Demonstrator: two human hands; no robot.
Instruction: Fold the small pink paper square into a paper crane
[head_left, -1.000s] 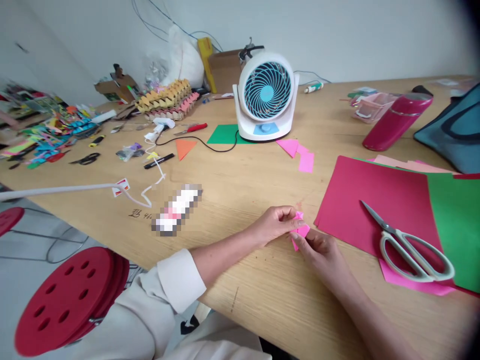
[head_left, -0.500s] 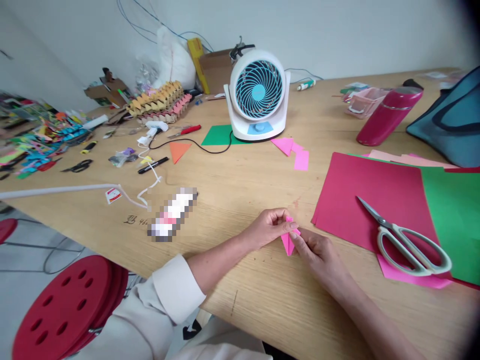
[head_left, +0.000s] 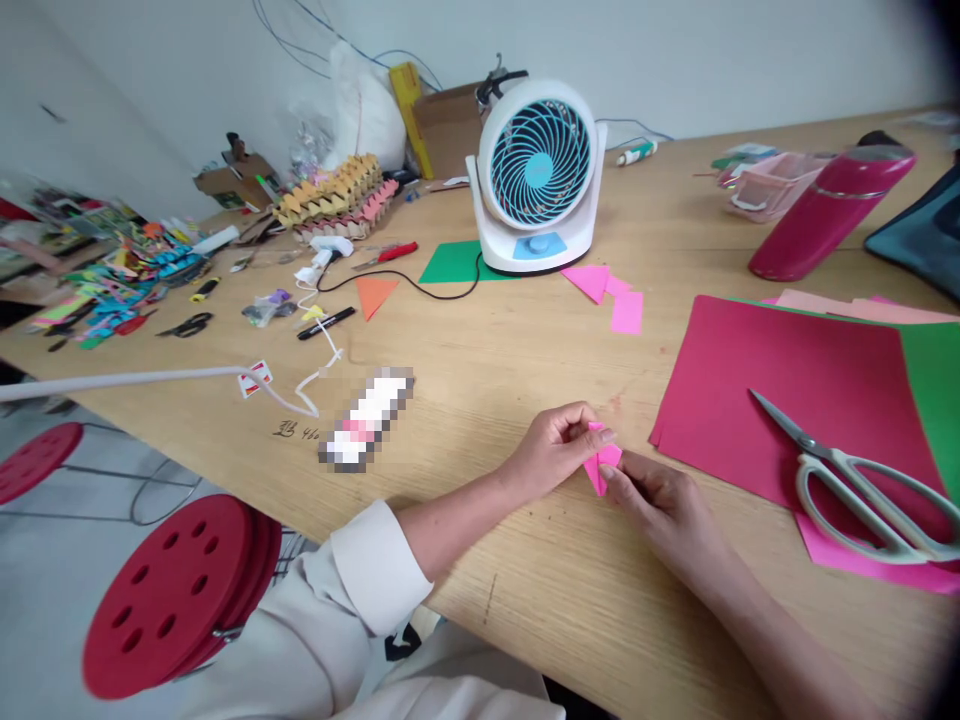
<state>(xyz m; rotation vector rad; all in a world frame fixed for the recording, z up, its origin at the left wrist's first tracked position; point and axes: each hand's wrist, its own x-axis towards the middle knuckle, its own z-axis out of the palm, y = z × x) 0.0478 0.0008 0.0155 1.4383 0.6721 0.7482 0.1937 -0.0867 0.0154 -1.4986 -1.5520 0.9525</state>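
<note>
Just above the wooden table, a small folded piece of pink paper (head_left: 600,470) is pinched between both hands. My left hand (head_left: 564,440) closes on its upper left part, thumb lying across it. From the right, my right hand (head_left: 654,495) grips the other edge between thumb and fingers. Part of the paper is hidden behind the fingers. To the right of my right hand, scissors (head_left: 817,455) with pale handles lie on dark red sheets of paper (head_left: 757,380).
Behind the hands stand a white fan (head_left: 536,170) and loose pink paper pieces (head_left: 627,312). A magenta bottle (head_left: 832,215) leans at the back right. Left lie a blurred-out phone-like object (head_left: 367,420), a white cable (head_left: 187,378) and a black marker (head_left: 326,323). Red stools (head_left: 169,600) stand below left.
The whole view has shifted, so things appear further right. Both hands still hold the pink paper, whose folded faces now sit at a slightly different angle.
</note>
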